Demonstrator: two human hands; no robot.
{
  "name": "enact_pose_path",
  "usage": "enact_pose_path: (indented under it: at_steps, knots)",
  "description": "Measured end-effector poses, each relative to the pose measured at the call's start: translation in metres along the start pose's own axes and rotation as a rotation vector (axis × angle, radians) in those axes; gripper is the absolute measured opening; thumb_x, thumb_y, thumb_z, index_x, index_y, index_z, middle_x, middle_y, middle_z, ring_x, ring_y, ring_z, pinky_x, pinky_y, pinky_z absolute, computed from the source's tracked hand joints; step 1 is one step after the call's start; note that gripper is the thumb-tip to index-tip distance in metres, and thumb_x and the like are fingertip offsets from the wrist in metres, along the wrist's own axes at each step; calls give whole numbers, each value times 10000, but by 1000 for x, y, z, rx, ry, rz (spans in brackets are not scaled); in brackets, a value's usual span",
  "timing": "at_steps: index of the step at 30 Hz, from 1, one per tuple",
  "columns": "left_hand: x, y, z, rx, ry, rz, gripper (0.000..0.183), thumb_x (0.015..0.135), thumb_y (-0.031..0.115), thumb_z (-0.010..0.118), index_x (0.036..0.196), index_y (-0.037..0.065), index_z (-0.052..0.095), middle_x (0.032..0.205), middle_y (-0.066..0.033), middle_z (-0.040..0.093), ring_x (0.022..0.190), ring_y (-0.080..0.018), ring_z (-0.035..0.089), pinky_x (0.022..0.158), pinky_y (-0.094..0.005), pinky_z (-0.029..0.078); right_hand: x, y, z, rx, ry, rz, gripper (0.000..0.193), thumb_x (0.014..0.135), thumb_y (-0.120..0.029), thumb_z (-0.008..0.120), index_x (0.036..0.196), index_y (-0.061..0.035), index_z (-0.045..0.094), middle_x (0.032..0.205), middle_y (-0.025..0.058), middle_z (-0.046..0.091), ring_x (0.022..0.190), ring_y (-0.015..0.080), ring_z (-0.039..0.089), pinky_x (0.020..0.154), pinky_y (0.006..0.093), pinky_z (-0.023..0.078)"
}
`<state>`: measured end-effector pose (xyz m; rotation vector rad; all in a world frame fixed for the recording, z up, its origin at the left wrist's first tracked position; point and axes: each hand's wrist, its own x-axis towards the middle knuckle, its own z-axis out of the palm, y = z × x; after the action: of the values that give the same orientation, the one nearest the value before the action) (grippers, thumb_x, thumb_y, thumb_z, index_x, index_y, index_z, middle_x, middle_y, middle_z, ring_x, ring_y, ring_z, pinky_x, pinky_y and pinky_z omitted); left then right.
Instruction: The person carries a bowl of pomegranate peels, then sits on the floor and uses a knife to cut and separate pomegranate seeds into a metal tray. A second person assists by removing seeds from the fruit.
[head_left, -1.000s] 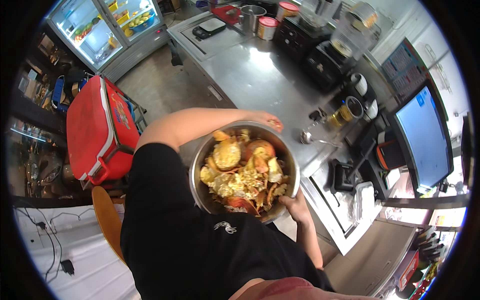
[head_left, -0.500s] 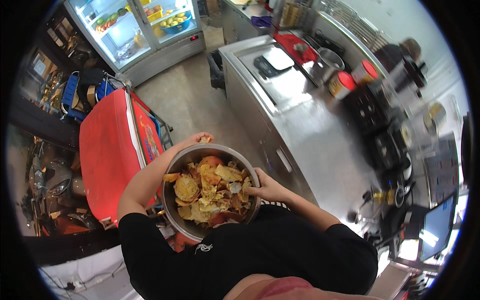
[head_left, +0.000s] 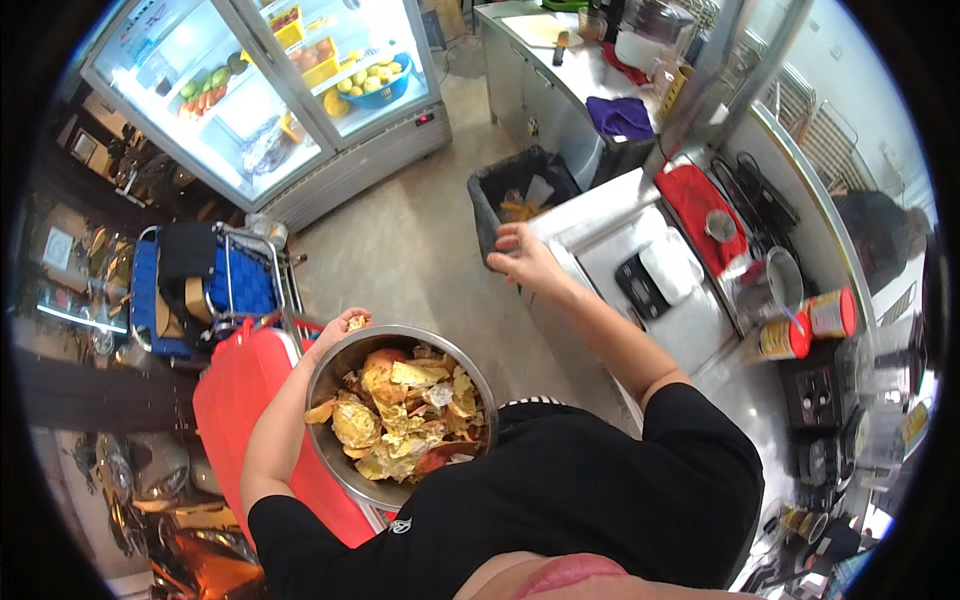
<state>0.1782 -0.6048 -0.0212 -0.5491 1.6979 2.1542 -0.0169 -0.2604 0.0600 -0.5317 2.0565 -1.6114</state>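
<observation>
A wide steel bowl (head_left: 481,362) full of yellow and reddish fruit peels and scraps (head_left: 405,400) rests against my body. My left hand (head_left: 345,325) grips its far left side, the forearm along the outside, and a small yellowish scrap shows at the fingers. Away from the bowl, my right hand (head_left: 527,262) reaches forward with nothing in it, its fingers apart and slightly bent. Just beyond those fingers stands a bin with a black liner (head_left: 485,212), some yellowish waste inside. Whether the fingertips touch the bin's edge, I cannot tell.
Left of the bowl stands a red-topped cooler box (head_left: 240,400), with a blue folding chair (head_left: 245,285) beyond it. A glass-door fridge (head_left: 340,165) is at the far left. The steel counter (head_left: 665,345) on my right bears a scale (head_left: 640,287) and red-lidded tubs (head_left: 785,338).
My right hand has let go of the bowl's rim and stretched forward to the bin. The view has turned and moved ahead, bringing more of the bin and far counter into sight.
</observation>
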Motion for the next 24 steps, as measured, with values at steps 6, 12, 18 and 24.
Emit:
enact_pose_path:
  at_steps: [6, 12, 18, 24]
  knots:
    - [143, 121, -118, 143, -40, 92, 253, 848, 84, 619, 1066, 121, 495, 834, 28, 546, 763, -54, 531, 658, -200, 440, 244, 13, -67, -53, 335, 68, 622, 759, -187, 670, 1250, 20, 347, 1057, 152, 530, 807, 190, 579, 601, 305, 516]
    - [305, 237, -176, 50, -297, -34, 346, 809, 107, 674, 1106, 86, 497, 942, -9, 589, 885, -90, 570, 799, -237, 478, 378, 44, -167, -130, 679, 254, 660, 745, -187, 667, 1269, 21, 324, 1018, 129, 513, 798, 197, 577, 564, 296, 520]
    - [440, 364, -197, 751, -205, -11, 319, 807, 127, 684, 1067, 85, 502, 906, -3, 583, 832, -71, 558, 760, -207, 464, 534, 68, -286, -666, 1019, 258, 548, 698, -209, 660, 1162, 11, 468, 961, 176, 590, 910, 260, 589, 807, 344, 463]
    - [559, 407, -265, 332, -288, -253, 336, 788, 106, 701, 1062, 95, 506, 924, 4, 589, 865, -75, 561, 784, -208, 460, 661, 66, -310, -919, 1030, 472, 419, 736, -107, 585, 1136, -59, 471, 1115, 208, 526, 1050, 364, 529, 888, 436, 438]
